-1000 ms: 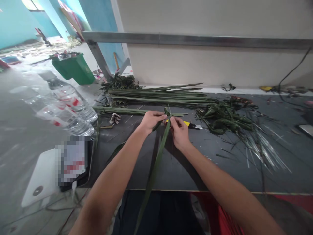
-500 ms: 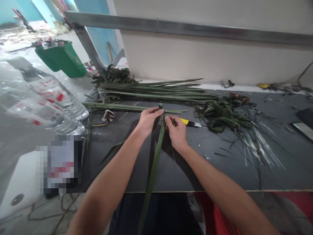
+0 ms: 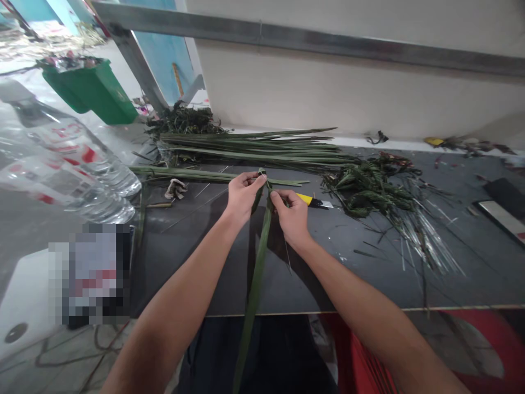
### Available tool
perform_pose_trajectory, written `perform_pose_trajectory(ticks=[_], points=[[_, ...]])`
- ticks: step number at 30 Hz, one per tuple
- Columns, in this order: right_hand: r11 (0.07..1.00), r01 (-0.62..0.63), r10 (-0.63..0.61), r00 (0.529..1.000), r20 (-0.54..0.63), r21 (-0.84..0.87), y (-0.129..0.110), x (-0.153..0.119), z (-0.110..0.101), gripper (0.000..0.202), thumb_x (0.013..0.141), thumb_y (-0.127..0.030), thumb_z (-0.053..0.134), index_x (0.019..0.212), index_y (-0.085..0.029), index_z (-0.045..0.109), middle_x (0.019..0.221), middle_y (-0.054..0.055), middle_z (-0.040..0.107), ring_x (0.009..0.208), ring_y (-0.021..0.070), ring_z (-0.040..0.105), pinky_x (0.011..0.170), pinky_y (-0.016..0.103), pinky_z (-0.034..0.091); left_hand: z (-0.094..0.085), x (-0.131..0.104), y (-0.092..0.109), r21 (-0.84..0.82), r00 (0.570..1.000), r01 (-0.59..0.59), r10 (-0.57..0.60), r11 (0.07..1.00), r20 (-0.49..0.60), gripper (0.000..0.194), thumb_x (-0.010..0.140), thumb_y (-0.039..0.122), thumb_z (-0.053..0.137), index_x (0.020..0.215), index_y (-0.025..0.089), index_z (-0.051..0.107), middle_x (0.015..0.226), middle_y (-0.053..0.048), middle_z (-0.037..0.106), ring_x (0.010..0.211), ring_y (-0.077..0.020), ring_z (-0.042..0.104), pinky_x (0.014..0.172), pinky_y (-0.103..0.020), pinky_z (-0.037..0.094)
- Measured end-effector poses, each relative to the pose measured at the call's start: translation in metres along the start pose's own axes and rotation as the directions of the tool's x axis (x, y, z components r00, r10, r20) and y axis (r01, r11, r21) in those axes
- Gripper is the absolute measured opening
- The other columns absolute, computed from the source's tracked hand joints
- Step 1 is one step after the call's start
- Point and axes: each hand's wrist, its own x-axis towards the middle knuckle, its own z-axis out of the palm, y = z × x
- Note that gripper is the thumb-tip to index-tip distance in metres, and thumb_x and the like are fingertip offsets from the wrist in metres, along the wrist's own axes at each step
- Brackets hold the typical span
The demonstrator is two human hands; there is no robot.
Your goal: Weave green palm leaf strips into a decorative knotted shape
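Observation:
Over the middle of the dark table, a long green leaf strip (image 3: 259, 257) hangs from my fingers past the front edge. My left hand (image 3: 245, 192) is closed in a pinch on the strip's folded, curled upper end. Just below and to the right, my right hand (image 3: 292, 214) pinches the strip, with a thin wire or stem (image 3: 287, 254) trailing beneath it. What exactly lies between the fingertips is partly hidden. A yellow utility knife (image 3: 304, 199) with its blade out lies right behind my right hand.
Long green leaves (image 3: 254, 145) lie along the back. Woven leaf pieces (image 3: 371, 189) with pale wires (image 3: 426, 241) are piled at right, near a phone-like object (image 3: 502, 216). Water bottles (image 3: 77, 142) stand at left. A metal rail (image 3: 311, 41) crosses behind the table.
The whole view has shifted slightly left and up. Both hands keep their pinch on the leaf strip, with a small gap now showing between the fingertips.

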Motion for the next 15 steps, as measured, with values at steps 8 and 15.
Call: perform_pose_trajectory(ticks=[8, 15], points=[[0.997, -0.026, 0.026, 1.000, 0.001, -0.078, 0.0003, -0.0009, -0.0002, 0.027, 0.080, -0.046, 0.070, 0.082, -0.019, 0.072, 0.073, 0.002, 0.071, 0.063, 0.0166, 0.058, 0.066, 0.032, 0.047, -0.0009, -0.0031, 0.0058, 0.027, 0.999, 0.016, -0.015, 1.000, -0.042, 0.012, 0.074, 0.016, 0.079, 0.082, 0.010, 0.072, 0.064, -0.001, 0.066, 0.050, -0.0084, 0.057, 0.054, -0.023, 0.047], [0.996, -0.031, 0.030, 1.000, -0.010, -0.087, 0.0032, 0.0008, -0.0008, 0.029, 0.080, -0.047, 0.069, 0.081, -0.018, 0.071, 0.076, 0.004, 0.072, 0.068, 0.0179, 0.060, 0.068, 0.033, 0.047, -0.0036, -0.0033, 0.0032, 0.078, 0.998, -0.051, 0.054, 0.996, -0.030, 0.018, 0.071, 0.016, 0.080, 0.087, 0.011, 0.074, 0.070, -0.002, 0.070, 0.056, -0.0113, 0.065, 0.060, -0.025, 0.051]])
